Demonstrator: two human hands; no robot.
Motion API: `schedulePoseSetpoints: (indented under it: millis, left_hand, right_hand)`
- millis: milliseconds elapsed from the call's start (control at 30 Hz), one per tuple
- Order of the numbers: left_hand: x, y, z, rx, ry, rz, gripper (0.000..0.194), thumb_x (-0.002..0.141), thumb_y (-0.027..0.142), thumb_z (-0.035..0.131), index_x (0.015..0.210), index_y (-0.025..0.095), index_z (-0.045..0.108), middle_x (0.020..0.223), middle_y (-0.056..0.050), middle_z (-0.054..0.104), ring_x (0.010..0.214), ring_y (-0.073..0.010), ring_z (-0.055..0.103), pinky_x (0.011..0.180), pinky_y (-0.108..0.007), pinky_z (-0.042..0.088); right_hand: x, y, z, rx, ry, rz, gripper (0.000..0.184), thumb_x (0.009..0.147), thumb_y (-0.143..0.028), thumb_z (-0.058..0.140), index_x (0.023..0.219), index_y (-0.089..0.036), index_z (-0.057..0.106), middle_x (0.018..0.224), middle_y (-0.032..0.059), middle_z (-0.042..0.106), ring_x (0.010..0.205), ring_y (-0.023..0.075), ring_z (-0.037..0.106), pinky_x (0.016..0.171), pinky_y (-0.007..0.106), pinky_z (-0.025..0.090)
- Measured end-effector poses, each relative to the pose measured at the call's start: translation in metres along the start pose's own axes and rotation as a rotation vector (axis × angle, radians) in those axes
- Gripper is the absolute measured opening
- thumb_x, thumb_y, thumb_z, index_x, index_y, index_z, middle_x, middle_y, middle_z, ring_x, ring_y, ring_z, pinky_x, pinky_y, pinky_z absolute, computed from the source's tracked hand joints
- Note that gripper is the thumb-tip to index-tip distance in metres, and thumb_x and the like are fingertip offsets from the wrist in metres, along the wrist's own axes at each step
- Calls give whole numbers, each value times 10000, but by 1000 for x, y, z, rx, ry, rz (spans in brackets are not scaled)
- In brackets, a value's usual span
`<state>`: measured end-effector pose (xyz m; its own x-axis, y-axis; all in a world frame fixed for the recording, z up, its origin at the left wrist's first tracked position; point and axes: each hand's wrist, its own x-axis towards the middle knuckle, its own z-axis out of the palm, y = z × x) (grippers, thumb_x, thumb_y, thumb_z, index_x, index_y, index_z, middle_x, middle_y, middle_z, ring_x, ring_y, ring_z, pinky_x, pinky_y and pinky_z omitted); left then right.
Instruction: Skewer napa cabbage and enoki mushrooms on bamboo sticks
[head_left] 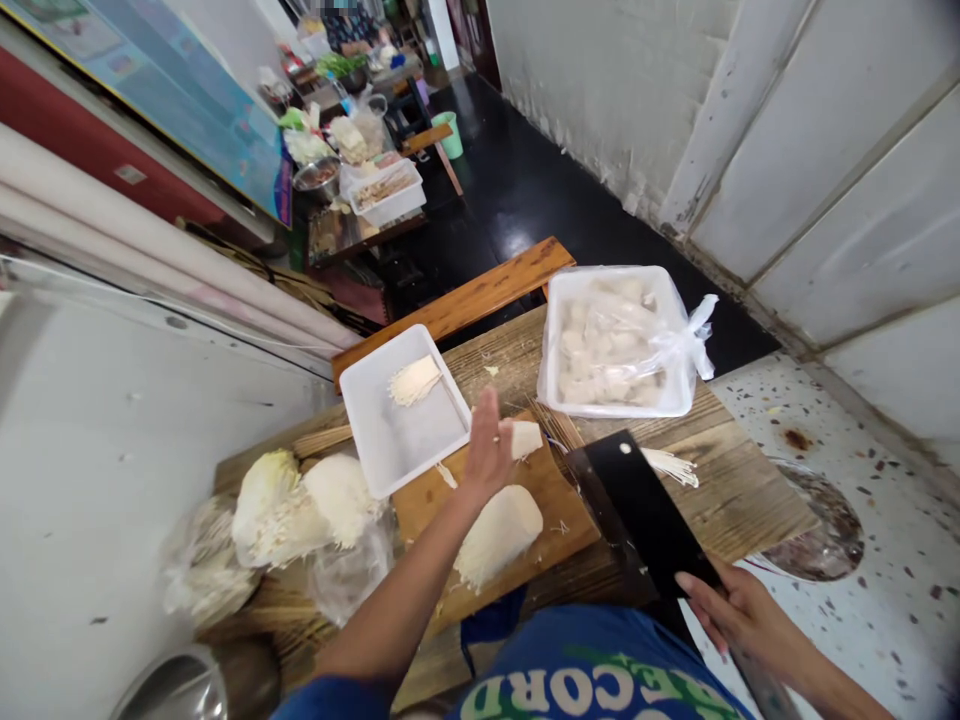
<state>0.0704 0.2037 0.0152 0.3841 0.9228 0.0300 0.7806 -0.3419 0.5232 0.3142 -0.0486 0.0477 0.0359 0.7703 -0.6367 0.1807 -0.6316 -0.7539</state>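
My left hand hovers over the wooden cutting board, fingers stretched and apart, holding nothing. Just past it lies a small white mushroom piece. A bundle of enoki mushrooms lies on the board below the hand. My right hand grips the handle of a black cleaver, whose blade slants over the board's right edge. A white tray beside the left hand holds one small enoki bunch.
More enoki bundles in plastic lie at the table's left. A white tub wrapped in a plastic bag stands at the back right. Loose strands lie near the blade. A wooden bench and a cluttered far table stand beyond.
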Motion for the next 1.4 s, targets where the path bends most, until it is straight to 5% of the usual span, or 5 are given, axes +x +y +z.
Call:
schedulePoseSetpoints:
  millis: [133, 333, 633, 1400]
  left_hand:
    - [-71, 6, -33, -44, 77, -186, 541, 976, 342, 229, 1493, 225, 121, 1550, -71, 218, 1418, -189, 213, 1164, -415, 224]
    - [-130, 2, 5, 192, 75, -30, 592, 952, 264, 318, 1493, 160, 101, 1538, -139, 229, 1431, -231, 160, 1169, -485, 167]
    - [-135, 6, 26, 279, 29, 5, 621, 934, 261, 354, 1485, 101, 116, 1524, -174, 254, 1432, -257, 148, 1157, -490, 188]
    - [-131, 3, 30, 354, -4, 47, 638, 935, 247, 353, 1485, 77, 78, 1525, -185, 245, 1432, -270, 142, 1149, -488, 215]
  right_hand:
    - [17, -17, 25, 65, 16, 46, 545, 840, -703, 357, 589, -220, 397, 385, -30, 453, 358, 119, 443, 443, 250, 381]
    - [50, -32, 61, 131, -166, 83, 527, 871, -654, 338, 591, -212, 407, 391, -31, 442, 314, 103, 418, 366, 224, 314]
    - [57, -14, 70, 122, -195, 103, 430, 902, -575, 356, 671, -213, 381, 431, -37, 475, 309, 100, 427, 352, 212, 291]
    - [53, -8, 69, 155, -234, 123, 555, 838, -721, 351, 620, -212, 382, 413, -32, 464, 309, 93, 419, 342, 204, 272]
